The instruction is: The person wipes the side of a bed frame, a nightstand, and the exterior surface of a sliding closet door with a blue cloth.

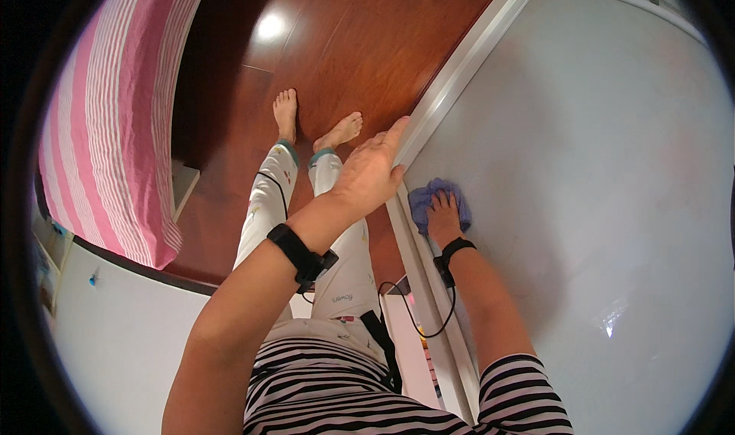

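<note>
A bunched purple-blue cloth (420, 201) lies against a large frosted panel (534, 165) near its white frame. On it presses my right hand (445, 220), fingers spread over the fabric and holding it to the surface. Up and to the left, my left hand (373, 168) is at the white frame (439, 105), its fingers extended and its thumb apart near the frame's edge. I see nothing held in it. Part of the cloth is hidden beneath my right hand. Both wrists wear black straps with small devices, and a thin black cable hangs by the right one.
My bare feet stand on a glossy reddish-brown wood floor (321, 50). A bed with a pink-and-white striped cover (115, 119) is at the left. Behind me at lower left is a white wall (132, 314). Beside the frame, a pale shelf or cabinet (402, 331) holds colourful items.
</note>
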`<action>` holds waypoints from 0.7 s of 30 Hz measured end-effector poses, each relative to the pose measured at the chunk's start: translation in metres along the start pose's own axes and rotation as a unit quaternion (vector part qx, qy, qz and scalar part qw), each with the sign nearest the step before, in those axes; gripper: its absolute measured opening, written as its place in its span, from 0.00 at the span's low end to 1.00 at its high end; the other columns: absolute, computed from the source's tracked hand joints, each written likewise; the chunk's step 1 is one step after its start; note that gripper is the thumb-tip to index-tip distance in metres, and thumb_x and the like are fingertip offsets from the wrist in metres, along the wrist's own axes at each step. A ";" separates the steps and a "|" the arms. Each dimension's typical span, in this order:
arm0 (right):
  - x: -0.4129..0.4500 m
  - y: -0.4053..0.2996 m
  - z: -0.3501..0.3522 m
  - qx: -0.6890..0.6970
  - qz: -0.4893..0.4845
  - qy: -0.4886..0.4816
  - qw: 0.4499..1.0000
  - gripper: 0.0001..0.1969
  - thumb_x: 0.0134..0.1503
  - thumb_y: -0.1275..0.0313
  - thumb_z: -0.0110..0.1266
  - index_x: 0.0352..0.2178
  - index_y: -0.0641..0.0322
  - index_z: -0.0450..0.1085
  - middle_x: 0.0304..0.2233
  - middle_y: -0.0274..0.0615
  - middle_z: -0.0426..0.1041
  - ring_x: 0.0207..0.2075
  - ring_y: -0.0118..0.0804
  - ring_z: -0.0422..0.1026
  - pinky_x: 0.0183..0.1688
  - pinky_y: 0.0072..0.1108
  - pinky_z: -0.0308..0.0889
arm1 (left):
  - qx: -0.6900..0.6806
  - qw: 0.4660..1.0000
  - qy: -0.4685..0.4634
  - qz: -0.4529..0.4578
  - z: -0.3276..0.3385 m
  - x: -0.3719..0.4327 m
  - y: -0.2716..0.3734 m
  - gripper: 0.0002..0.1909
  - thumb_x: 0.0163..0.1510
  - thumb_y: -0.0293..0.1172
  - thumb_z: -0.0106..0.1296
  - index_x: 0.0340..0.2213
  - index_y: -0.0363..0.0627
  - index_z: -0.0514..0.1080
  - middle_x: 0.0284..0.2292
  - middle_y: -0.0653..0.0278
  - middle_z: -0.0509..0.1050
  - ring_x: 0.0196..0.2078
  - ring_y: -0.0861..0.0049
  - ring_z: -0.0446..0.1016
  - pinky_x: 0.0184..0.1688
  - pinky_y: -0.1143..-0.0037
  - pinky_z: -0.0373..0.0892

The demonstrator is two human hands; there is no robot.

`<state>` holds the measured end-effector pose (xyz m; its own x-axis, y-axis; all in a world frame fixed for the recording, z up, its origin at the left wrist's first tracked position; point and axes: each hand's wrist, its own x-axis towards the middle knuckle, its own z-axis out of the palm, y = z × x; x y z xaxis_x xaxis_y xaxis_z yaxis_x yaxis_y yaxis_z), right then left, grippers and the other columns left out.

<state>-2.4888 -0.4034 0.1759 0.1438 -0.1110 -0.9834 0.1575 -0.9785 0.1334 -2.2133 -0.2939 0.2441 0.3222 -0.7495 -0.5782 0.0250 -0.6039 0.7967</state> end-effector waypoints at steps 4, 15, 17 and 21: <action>0.004 0.014 -0.001 0.011 -0.028 0.001 1.000 0.22 0.59 0.65 0.35 0.56 0.49 0.58 0.61 0.38 0.51 0.63 0.43 0.44 0.62 0.43 0.32 | -0.044 0.999 -0.007 -0.018 0.000 -0.002 -0.003 0.36 0.46 0.25 0.52 0.57 0.40 0.51 0.46 0.52 0.70 0.60 0.55 0.53 0.59 0.61 0.50; 0.074 0.076 -0.043 -0.050 0.110 0.034 0.992 0.25 0.61 0.61 0.35 0.59 0.49 0.51 0.63 0.35 0.45 0.64 0.43 0.41 0.62 0.44 0.30 | 0.018 0.999 0.035 -0.001 0.013 0.023 -0.028 0.35 0.47 0.24 0.52 0.56 0.39 0.52 0.46 0.51 0.69 0.60 0.56 0.52 0.60 0.63 0.49; 0.077 0.028 -0.012 -0.047 0.041 0.015 0.998 0.24 0.61 0.62 0.34 0.59 0.49 0.53 0.63 0.36 0.46 0.64 0.43 0.42 0.62 0.44 0.30 | 0.011 1.000 0.023 -0.012 0.017 0.025 -0.038 0.35 0.47 0.24 0.52 0.56 0.38 0.52 0.47 0.50 0.68 0.59 0.55 0.54 0.59 0.65 0.51; 0.072 -0.019 -0.001 0.030 -0.060 -0.071 0.995 0.25 0.60 0.61 0.38 0.59 0.50 0.53 0.64 0.35 0.45 0.64 0.42 0.42 0.62 0.43 0.29 | -0.017 0.998 -0.017 -0.064 0.021 0.024 -0.053 0.34 0.48 0.23 0.50 0.56 0.38 0.52 0.47 0.47 0.67 0.54 0.54 0.63 0.55 0.69 0.59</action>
<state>-2.4806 -0.3927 0.1030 -0.0134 -0.0128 -0.9998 0.1059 -0.9943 0.0113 -2.2269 -0.2852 0.1843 0.2823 -0.6760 -0.6806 0.0960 -0.6860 0.7212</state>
